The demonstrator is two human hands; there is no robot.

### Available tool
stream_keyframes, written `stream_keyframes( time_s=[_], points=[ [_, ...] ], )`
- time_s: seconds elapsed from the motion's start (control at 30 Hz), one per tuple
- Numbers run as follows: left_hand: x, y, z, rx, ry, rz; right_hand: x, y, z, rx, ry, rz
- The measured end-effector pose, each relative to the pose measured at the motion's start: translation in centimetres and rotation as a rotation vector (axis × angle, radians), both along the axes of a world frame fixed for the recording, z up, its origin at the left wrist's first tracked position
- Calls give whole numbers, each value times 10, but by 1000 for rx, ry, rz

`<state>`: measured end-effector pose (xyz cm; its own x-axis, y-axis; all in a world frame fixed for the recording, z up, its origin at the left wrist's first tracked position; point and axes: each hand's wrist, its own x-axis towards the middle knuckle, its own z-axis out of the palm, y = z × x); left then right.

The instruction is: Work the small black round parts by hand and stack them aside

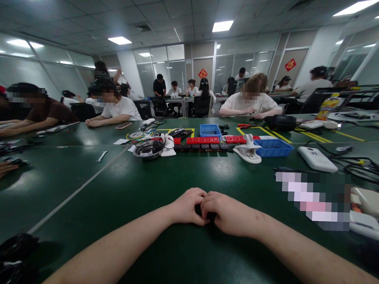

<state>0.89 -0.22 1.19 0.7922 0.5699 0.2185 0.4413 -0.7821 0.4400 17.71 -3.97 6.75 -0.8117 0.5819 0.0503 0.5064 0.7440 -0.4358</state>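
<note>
My left hand (189,206) and my right hand (232,212) meet over the green table (138,179), fingertips touching. The fingers of both are curled and closed. Between them is a small dark patch; whether it is an object or shadow I cannot make out. Beyond my hands stand a white clip stand (248,150) and another white clip (168,145), with red and black power strips (203,141) between them.
Blue bins (274,148) (210,130) stand behind the strips. Coiled cables (148,149) lie left of them, a wrench (102,156) farther left. At right are a white device (317,159) and black cables (369,167). Several people sit around the tables.
</note>
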Motion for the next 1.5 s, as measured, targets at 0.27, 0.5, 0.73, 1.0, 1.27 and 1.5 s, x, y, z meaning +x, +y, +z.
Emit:
stream_keyframes(
  time_s=[0.27, 0.5, 0.73, 1.0, 1.27, 1.5],
  points=[
    [0, -4, 3, -25, 24, 47, -6, -6, 2, 98, -14, 16],
    [3, -9, 10, -14, -16, 38, 0, -9, 19, 110, 0, -188],
    [5, -10, 3, 30, 19, 108, -3, -4, 6, 19, -161, -335],
    [2, -4, 1, 83, 11, 359, 11, 21, -6, 69, 370, -424],
    [-3, 3, 1, 43, 9, 544, 26, 58, -50, 32, 472, -623],
    [-2, 1, 3, -41, -36, 562, 25, 60, -69, -55, 480, -563]
  ],
)
